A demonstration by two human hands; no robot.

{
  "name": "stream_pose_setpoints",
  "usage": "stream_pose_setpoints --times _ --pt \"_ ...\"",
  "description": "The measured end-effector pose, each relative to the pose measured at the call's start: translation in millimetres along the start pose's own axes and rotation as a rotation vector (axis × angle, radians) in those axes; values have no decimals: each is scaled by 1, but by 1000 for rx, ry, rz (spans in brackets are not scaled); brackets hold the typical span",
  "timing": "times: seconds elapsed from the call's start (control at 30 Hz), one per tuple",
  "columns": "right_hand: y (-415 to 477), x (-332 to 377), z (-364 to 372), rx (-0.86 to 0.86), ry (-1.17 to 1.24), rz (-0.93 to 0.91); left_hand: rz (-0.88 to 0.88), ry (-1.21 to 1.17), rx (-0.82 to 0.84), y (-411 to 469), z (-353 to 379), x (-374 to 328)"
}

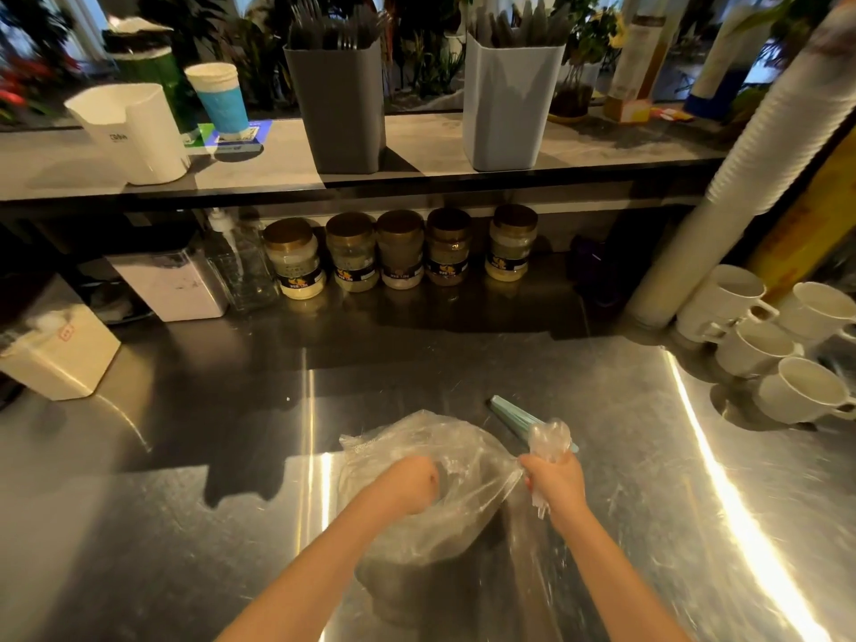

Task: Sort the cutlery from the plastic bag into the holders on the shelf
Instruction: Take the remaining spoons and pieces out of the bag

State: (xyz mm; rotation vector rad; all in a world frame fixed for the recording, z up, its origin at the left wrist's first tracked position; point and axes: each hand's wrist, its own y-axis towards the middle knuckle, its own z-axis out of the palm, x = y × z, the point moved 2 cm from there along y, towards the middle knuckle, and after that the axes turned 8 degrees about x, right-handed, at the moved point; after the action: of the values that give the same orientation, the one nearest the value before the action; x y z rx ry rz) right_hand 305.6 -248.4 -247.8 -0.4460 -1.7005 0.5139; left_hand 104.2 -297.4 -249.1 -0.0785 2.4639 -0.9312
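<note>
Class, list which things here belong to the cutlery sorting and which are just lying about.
Job: bag; dark holder; pale holder; left hand; right hand.
Lying about: jars; mugs; straws; cup stack.

Head view, down onto counter (231, 410)

Both forearms are showing bare, as are the left hand (413, 485) and right hand (557, 483); a red-tinted nail is showing at the right hand's nine o'clock edge.

Steel counter (185, 502) gleaming; plants (417, 62) behind shelf.
</note>
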Motion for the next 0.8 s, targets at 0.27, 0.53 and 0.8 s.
stream_pose_setpoints --times 0.27,0.53,0.8 --pt "3 -18 22 152 -41 95 67 -121 50 17 32 -13" --pt "6 -14 19 30 5 15 84 -112 107 14 36 -23" --pt "1 22 18 52 309 -45 12 -529 -78 14 14 -20"
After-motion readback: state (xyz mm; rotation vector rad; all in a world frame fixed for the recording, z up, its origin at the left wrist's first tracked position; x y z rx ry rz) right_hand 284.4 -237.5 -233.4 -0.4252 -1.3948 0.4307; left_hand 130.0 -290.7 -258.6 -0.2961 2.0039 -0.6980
